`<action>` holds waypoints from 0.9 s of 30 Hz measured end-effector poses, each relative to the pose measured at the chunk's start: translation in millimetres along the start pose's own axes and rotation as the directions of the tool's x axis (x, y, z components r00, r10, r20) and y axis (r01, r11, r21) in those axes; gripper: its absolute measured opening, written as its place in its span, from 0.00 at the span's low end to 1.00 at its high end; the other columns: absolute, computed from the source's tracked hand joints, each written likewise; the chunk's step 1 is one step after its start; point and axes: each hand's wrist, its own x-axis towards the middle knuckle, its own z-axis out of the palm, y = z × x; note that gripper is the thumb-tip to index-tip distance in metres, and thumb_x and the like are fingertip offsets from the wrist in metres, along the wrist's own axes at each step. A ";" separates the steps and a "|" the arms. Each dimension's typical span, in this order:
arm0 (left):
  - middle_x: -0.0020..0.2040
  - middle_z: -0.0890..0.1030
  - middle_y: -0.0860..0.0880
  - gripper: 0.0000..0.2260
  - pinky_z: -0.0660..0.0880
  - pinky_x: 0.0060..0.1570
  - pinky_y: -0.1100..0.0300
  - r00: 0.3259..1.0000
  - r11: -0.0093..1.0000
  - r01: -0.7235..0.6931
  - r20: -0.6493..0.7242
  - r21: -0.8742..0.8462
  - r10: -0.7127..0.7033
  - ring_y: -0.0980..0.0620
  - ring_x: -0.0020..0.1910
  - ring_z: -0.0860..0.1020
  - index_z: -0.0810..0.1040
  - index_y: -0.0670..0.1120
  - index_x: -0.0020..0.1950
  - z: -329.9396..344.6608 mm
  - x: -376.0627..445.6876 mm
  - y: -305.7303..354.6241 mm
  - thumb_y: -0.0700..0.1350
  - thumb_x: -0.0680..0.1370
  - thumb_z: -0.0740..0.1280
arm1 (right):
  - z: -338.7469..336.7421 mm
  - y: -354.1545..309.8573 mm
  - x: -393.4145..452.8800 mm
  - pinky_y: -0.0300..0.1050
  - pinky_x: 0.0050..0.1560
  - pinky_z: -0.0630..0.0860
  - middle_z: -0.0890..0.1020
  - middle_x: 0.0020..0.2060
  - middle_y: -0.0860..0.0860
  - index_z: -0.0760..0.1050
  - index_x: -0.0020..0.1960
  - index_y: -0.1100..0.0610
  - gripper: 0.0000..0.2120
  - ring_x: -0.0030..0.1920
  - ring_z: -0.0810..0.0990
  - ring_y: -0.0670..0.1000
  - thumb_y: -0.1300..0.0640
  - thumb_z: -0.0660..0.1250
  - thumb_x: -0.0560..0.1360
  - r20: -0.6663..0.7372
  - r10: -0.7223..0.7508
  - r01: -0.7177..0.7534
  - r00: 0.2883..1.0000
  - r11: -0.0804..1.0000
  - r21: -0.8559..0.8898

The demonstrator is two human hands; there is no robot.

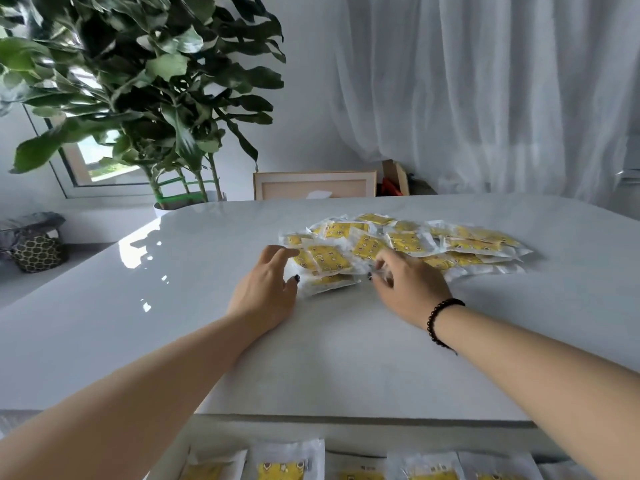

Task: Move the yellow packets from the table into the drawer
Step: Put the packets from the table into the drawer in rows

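while two hands reach | left hand [265, 289] spread | right hand [403, 285] pinching packets [405, 242] | drawer [353, 462]: five packets

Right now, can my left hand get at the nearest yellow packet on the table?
Probably yes. The left hand lies open right beside the near packet at the pile's edge, thumb almost touching it, and nothing stands between them. The right hand works further right.
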 end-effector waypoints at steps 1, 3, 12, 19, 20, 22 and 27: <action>0.67 0.68 0.52 0.19 0.76 0.51 0.51 1.000 1.000 0.006 0.025 0.019 -0.006 0.48 0.44 0.79 0.71 0.53 0.68 4.1 6.9 -2.5 0.46 0.76 0.65 | 4.4 -0.7 6.0 0.42 0.33 0.73 0.70 0.37 0.42 0.73 0.52 0.55 0.06 0.36 0.75 0.51 0.55 0.63 0.76 0.011 -0.023 0.022 1.000 0.999 0.031; 0.67 0.69 0.51 0.18 0.75 0.54 0.52 0.996 0.998 0.052 0.065 0.030 -0.054 0.48 0.45 0.78 0.74 0.54 0.67 9.1 17.2 -7.2 0.47 0.76 0.65 | 13.0 -1.3 17.4 0.43 0.36 0.73 0.68 0.43 0.41 0.73 0.59 0.52 0.12 0.39 0.74 0.49 0.54 0.64 0.76 0.074 -0.064 0.057 0.995 0.995 0.087; 0.57 0.77 0.48 0.06 0.82 0.43 0.52 0.979 0.826 0.172 0.002 -0.537 -0.203 0.51 0.41 0.84 0.79 0.46 0.46 5.5 14.7 3.2 0.35 0.76 0.67 | 26.5 3.8 27.8 0.40 0.34 0.67 0.67 0.33 0.40 0.69 0.69 0.46 0.19 0.38 0.73 0.47 0.53 0.61 0.78 0.163 -0.049 0.022 0.985 0.986 0.165; 0.52 0.82 0.50 0.17 0.81 0.47 0.53 0.901 0.694 0.347 0.018 -0.631 -0.434 0.49 0.41 0.84 0.73 0.37 0.31 0.3 21.5 -7.5 0.45 0.70 0.76 | 22.7 -5.9 29.1 0.41 0.33 0.66 0.82 0.39 0.50 0.67 0.70 0.42 0.19 0.35 0.75 0.50 0.53 0.56 0.81 0.228 -0.030 0.020 0.973 0.999 0.049; 0.52 0.81 0.51 0.16 0.80 0.46 0.54 0.883 0.712 0.379 0.000 -0.591 -0.470 0.48 0.42 0.83 0.71 0.41 0.31 -1.3 21.9 -7.8 0.44 0.67 0.78 | 23.1 -7.4 29.0 0.41 0.36 0.68 0.84 0.45 0.51 0.70 0.68 0.43 0.17 0.40 0.78 0.53 0.53 0.55 0.81 0.216 -0.021 0.012 0.976 0.999 0.044; 0.51 0.79 0.51 0.14 0.80 0.46 0.52 0.849 0.699 0.416 -0.028 -0.581 -0.528 0.46 0.42 0.83 0.73 0.44 0.38 -2.8 22.6 -9.1 0.41 0.66 0.78 | 24.9 -8.3 29.2 0.42 0.37 0.68 0.83 0.44 0.53 0.75 0.65 0.47 0.16 0.42 0.78 0.55 0.56 0.54 0.81 0.160 -0.004 -0.004 0.987 0.999 0.051; 0.47 0.82 0.46 0.17 0.79 0.50 0.48 0.835 0.497 0.334 0.006 -0.801 -0.550 0.47 0.43 0.82 0.74 0.46 0.57 -5.8 21.0 -11.5 0.33 0.72 0.71 | 29.9 -3.4 34.0 0.46 0.36 0.77 0.84 0.38 0.51 0.75 0.42 0.55 0.11 0.36 0.82 0.53 0.58 0.56 0.79 -0.096 0.174 -0.122 0.980 0.908 0.400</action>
